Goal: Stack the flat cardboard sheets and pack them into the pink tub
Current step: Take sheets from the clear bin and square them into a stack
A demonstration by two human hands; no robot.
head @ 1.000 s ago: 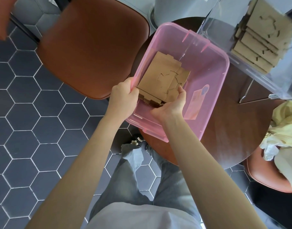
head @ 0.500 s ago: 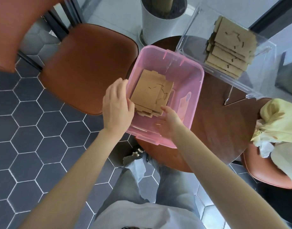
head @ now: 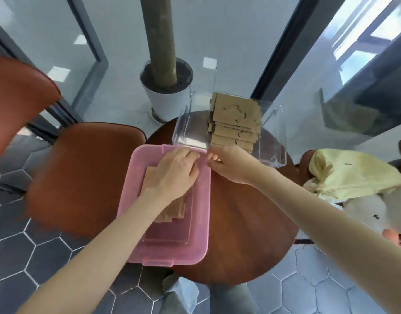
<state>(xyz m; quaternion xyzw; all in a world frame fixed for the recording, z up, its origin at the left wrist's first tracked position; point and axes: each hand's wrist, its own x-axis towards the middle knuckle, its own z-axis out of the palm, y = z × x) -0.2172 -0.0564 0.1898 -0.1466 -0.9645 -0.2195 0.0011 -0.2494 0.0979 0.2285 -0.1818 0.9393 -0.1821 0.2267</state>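
The pink tub (head: 170, 257) stands on the left side of a round brown table (head: 244, 234). A low stack of flat cardboard sheets (head: 175, 209) lies inside it, partly hidden under my left hand (head: 174, 175). That hand hovers palm down over the tub's far end, its fingers loosely bent and empty. My right hand (head: 233, 164) is at the tub's far right corner, fingers curled and holding nothing. Just beyond both hands, a clear plastic bin (head: 272, 143) holds another stack of cardboard sheets (head: 235, 123).
A brown leather chair (head: 81, 173) sits close to the left of the tub. Behind the table, a white plant pot (head: 167, 98) stands on the floor. A yellow bag (head: 349, 173) rests on another chair at the right. Glass walls enclose the far side.
Both hands have let go of the sheets in the tub and moved forward to its far end. My head has lifted, bringing the clear bin and the glass walls into view.
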